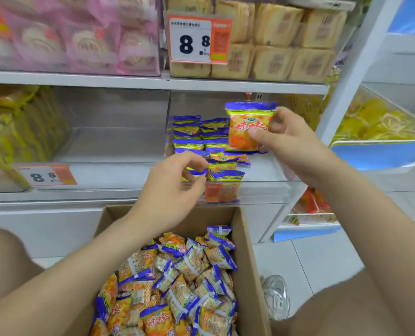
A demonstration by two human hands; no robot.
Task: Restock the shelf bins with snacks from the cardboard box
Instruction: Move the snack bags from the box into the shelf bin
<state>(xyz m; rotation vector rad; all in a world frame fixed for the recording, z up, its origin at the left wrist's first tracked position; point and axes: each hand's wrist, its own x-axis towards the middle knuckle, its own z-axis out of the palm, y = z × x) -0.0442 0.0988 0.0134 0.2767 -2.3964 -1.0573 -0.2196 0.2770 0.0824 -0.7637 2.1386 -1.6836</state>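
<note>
Pinching an orange-and-blue foil snack packet (246, 124) upright between thumb and curled fingers (280, 116), the right hand (291, 144) holds it over the clear plastic shelf bin (262, 190), where matching packets (196, 134) stand in rows. The left hand (175, 180) pinches the blue edge of a front packet (197, 172). Below, the brown cardboard box (247, 238) holds loose packets (177, 282).

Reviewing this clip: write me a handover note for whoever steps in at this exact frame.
Right hand holds an upright snack packet over the clear bin.
Left hand pinches a front-row packet in the bin.
Done: stacked packets fill the bin's left part.
To do: its right part is bare; the cardboard box holds many loose packets.
</note>
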